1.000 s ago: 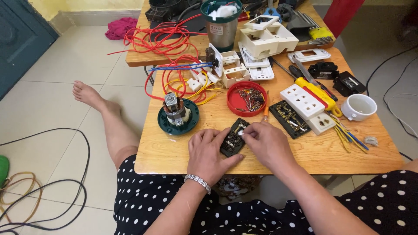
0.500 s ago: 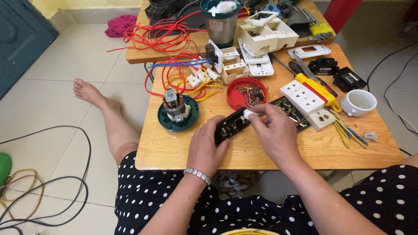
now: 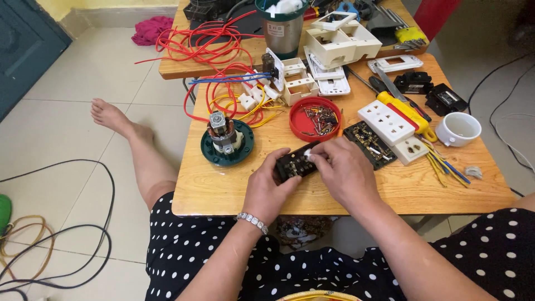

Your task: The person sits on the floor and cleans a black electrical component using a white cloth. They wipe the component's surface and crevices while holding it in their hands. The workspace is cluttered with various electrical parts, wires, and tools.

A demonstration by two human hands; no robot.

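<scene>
My left hand (image 3: 268,187) grips a small black socket part (image 3: 294,164) from its left end, just above the wooden table (image 3: 223,187). My right hand (image 3: 341,173) rests over the part's right end, and its fingertips pinch a small white piece (image 3: 307,152) against the top of the part. A red lid with small metal bits (image 3: 315,118) lies just beyond my hands. A black socket base with brass contacts (image 3: 369,144) lies right of them, next to a white socket cover (image 3: 387,121).
A green motor base with a copper-wound core (image 3: 225,139) stands at the left. Red and yellow wires (image 3: 220,89), white switch boxes (image 3: 340,39), a yellow-handled screwdriver (image 3: 407,111), a white cup (image 3: 458,129) and a metal tumbler (image 3: 283,30) crowd the far side. A bare foot (image 3: 114,118) and cables (image 3: 83,223) are on the floor.
My right hand reached toward the red lid, then came back down onto the black part holding a small white piece. My left hand kept hold of the part.
</scene>
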